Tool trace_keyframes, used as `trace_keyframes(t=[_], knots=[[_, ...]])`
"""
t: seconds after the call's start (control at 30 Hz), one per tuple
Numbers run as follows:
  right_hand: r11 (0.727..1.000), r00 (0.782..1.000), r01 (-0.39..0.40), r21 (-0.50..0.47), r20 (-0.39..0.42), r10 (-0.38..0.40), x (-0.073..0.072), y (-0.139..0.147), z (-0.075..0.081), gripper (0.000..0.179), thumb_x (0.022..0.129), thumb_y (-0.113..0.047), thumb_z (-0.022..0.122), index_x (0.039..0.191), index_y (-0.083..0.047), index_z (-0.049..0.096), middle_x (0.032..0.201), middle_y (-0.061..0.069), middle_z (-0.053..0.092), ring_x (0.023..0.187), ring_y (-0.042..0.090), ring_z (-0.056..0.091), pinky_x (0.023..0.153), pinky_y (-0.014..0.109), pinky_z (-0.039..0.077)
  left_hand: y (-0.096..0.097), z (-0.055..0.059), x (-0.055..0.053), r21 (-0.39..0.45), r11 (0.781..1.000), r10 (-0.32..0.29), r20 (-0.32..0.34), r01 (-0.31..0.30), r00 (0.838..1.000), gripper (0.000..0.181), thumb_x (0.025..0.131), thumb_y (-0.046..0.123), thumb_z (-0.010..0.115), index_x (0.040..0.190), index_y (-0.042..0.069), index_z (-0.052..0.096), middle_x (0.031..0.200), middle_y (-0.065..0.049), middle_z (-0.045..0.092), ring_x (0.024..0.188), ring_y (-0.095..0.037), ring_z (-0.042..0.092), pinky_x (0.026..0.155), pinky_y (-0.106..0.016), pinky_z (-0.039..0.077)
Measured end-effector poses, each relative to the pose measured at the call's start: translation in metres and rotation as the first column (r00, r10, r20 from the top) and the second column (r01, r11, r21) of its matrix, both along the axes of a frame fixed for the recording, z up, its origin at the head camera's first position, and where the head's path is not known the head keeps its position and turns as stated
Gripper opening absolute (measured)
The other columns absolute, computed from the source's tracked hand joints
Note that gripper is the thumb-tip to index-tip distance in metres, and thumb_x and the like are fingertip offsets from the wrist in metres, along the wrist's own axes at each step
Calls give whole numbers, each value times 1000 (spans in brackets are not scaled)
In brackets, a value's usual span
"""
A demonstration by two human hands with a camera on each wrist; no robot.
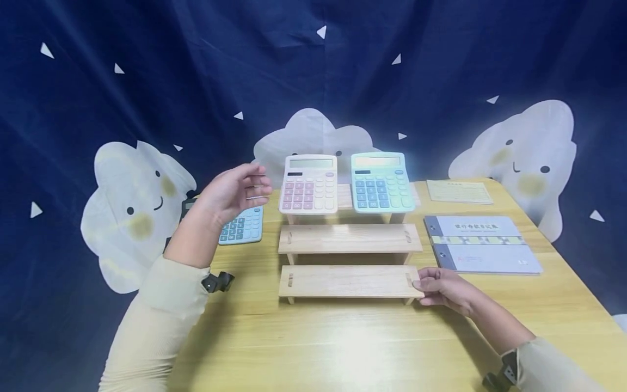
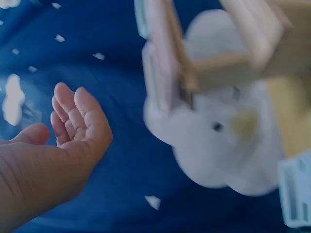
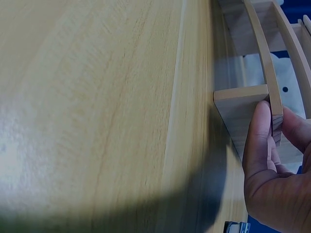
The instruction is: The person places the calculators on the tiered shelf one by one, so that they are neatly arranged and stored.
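Note:
A three-tier wooden stand (image 1: 343, 281) sits on the table. My right hand (image 1: 448, 291) pinches the right end of its lowest board; in the right wrist view the thumb and fingers lie on either side of that board's end (image 3: 276, 121). On the top tier lean a white calculator with pink keys (image 1: 320, 190) and a light blue calculator (image 1: 392, 188), side by side. Raised left of the stand, my left hand (image 1: 232, 193) holds nothing, its fingers loosely bent. Below it, a second light blue calculator (image 1: 252, 226) rests on the table, partly hidden by the hand.
Right of the stand lies a grey-blue booklet (image 1: 490, 261), with a pale paper slip (image 1: 459, 191) behind it. A dark object (image 1: 188, 206) shows partly behind my left wrist. A dark blue curtain (image 1: 274, 65) with cloud faces hangs behind the table (image 1: 303, 348).

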State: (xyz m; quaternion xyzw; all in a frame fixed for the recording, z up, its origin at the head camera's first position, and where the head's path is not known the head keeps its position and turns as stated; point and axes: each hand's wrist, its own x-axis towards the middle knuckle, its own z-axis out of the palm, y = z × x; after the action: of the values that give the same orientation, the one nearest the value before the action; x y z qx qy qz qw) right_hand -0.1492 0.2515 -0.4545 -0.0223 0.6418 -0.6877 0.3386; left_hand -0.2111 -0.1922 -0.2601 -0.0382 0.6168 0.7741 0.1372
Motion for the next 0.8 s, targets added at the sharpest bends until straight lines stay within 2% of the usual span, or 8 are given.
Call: trace_keyframes(t=[0.07, 0.13, 0.27, 0.37, 0.43, 0.57, 0.67, 0.8], knots=[[1000, 1000, 0, -6, -6, 0, 0, 1, 0, 15, 90, -3, 57, 103, 1, 51, 88, 6, 65, 80, 17, 67, 73, 26, 59, -10, -8, -7, 2, 995, 102, 31, -102, 994, 16, 98, 24, 49, 92, 12, 59, 76, 0, 64, 73, -14, 65, 71, -27, 58], [1000, 1000, 5, -6, -6, -5, 0, 1, -1, 15, 90, -3, 57, 103, 1, 51, 88, 6, 66, 80, 17, 67, 72, 26, 59, -20, -17, -14, 8, 974, 226, 71, -227, 971, 14, 97, 22, 50, 92, 12, 58, 73, 1, 63, 71, -13, 64, 67, -25, 58], [1000, 1000, 15, -1, -3, -15, 1, 0, -2, 14, 90, -3, 57, 102, 1, 52, 88, 6, 65, 79, 17, 67, 73, 26, 59, -42, -40, -25, -35, 890, 455, 131, -454, 881, 13, 95, 23, 51, 92, 12, 57, 69, 2, 62, 63, -12, 64, 59, -23, 57], [1000, 1000, 13, 3, -4, -13, 1, 0, -4, 14, 90, -3, 57, 102, 1, 52, 87, 6, 64, 79, 16, 66, 73, 27, 59, -58, -61, -32, -114, 834, 552, 162, -541, 818, 13, 93, 24, 51, 90, 12, 57, 65, 3, 62, 57, -11, 63, 53, -21, 56], [1000, 1000, 12, 2, -4, -12, 1, 0, -5, 14, 90, -3, 56, 103, 1, 52, 87, 6, 64, 79, 16, 66, 73, 27, 59, -67, -75, -37, -161, 812, 583, 173, -562, 793, 14, 93, 22, 50, 87, 11, 57, 62, 2, 61, 53, -10, 60, 46, -20, 53], [1000, 1000, 12, -1, -6, -12, 1, 0, -6, 12, 90, -2, 56, 102, 0, 52, 87, 5, 65, 79, 15, 66, 73, 26, 59, -86, -102, -44, -268, 794, 599, 183, -546, 780, 13, 93, 20, 48, 89, 10, 56, 59, 2, 59, 49, -8, 57, 42, -19, 50], [1000, 1000, 16, -2, -7, -16, 0, 0, -6, 11, 90, -2, 56, 101, 0, 53, 87, 5, 65, 78, 15, 66, 73, 26, 59, -98, -119, -48, -355, 779, 604, 201, -517, 771, 14, 93, 20, 47, 95, 9, 56, 57, 3, 60, 50, -7, 60, 50, -21, 56], [1000, 1000, 12, -5, -8, -12, 0, 0, -5, 13, 90, -3, 56, 102, 0, 53, 88, 5, 65, 80, 16, 67, 74, 27, 59, -109, -138, -49, -432, 775, 586, 216, -462, 781, 19, 93, 18, 48, 105, 5, 55, 58, 3, 59, 52, -7, 59, 58, -24, 59]])
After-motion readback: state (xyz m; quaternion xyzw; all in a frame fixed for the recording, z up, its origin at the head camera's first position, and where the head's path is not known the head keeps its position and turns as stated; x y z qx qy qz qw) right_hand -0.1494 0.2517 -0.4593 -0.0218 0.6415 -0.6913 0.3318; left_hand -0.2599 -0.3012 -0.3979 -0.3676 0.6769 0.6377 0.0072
